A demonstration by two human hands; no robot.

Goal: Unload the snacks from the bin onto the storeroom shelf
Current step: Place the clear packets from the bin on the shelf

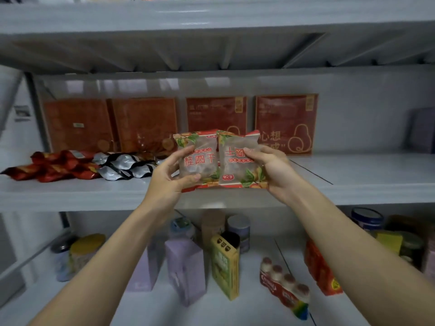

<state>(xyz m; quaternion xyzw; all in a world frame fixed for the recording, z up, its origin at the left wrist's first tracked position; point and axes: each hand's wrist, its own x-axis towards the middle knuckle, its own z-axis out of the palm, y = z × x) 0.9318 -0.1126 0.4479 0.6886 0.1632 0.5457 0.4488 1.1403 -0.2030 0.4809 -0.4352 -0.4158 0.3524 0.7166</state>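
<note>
Grey shelves fill the wall in front of me. My left hand (169, 177) has its fingers and thumb clamped on the left snack bag (202, 158). My right hand (270, 170) grips the right snack bag (237, 165), which is upside down. Both bags are side by side, touching, over the front of the middle shelf (353, 184). Red packets (54, 165) and silver packets (124, 165) lie to the left. Red boxes (284, 123) stand behind.

Holds in left hand (169, 175) and right hand (270, 168) two snack packets (200, 158) side by side at the front of the middle shelf (353, 182), with loose pouches (94, 167) lying left of them, four boxes (216, 114) standing behind, and cartons (186, 269) and bottles (284, 283) on the lower shelf (153, 309) beneath.
</note>
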